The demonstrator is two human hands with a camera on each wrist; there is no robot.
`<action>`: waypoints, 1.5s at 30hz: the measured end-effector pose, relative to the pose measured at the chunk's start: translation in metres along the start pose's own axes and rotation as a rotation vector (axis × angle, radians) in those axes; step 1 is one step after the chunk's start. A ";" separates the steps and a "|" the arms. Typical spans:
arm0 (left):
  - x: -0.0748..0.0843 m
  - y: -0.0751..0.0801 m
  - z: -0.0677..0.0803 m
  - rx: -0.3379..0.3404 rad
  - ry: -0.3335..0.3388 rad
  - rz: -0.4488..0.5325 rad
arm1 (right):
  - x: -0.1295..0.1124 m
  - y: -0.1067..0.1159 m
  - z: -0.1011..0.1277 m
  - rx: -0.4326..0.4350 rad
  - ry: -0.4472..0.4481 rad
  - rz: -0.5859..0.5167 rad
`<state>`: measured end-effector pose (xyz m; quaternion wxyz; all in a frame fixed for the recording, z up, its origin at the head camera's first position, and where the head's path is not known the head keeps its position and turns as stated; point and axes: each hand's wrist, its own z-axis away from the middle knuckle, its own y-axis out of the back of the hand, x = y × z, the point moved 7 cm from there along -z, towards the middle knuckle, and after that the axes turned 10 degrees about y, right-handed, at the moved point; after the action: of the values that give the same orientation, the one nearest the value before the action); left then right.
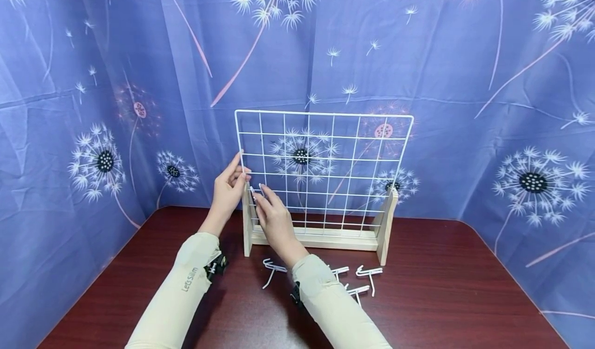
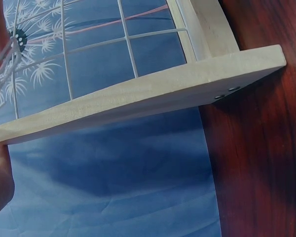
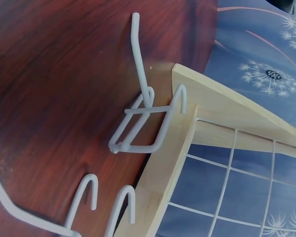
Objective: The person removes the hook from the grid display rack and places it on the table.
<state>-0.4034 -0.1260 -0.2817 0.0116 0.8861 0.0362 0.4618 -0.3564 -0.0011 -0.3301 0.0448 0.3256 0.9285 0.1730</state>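
So the white wire grid panel stands upright in a wooden stand on the dark red table, and both hands are at its lower-left corner. The left hand has its fingers and thumb pinched around the grid's left edge wire, just above the stand's left upright. The right hand is right next to it, fingertips pinching a small white wire hook against the grid. More white hooks lie on the table close behind the right wrist, between the arms and the stand. My guess is the hook is light, stiff and slick, so it would twist easily between fingertips; grabbing it near the bent clip end looks better than by the long prong. The grid looks rigid but light and could rock in its slot, so that steadying grip on the edge wire makes sense. The head view is the only one showing both hands and the whole panel. The right wrist view shows a hook up close against the wooden upright, its double-bent shape clear, but no fingers. The left wrist view shows mostly the underside of the stand's foot with its screws, which nothing else shows.
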 end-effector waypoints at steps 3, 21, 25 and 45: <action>0.000 0.000 0.000 0.000 0.011 -0.008 | -0.003 0.004 -0.002 0.018 0.022 -0.006; -0.001 0.000 0.000 -0.010 0.031 -0.013 | -0.013 0.040 -0.006 0.034 0.110 -0.070; -0.002 0.000 0.000 -0.008 0.035 -0.020 | -0.011 0.049 -0.003 0.035 0.112 -0.088; -0.005 0.000 0.000 -0.012 0.069 -0.006 | -0.014 0.094 0.016 0.051 0.173 -0.096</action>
<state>-0.4064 -0.1259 -0.2852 0.0170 0.8694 0.0363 0.4925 -0.2873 0.0630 -0.3123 -0.0355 0.2659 0.9474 0.1744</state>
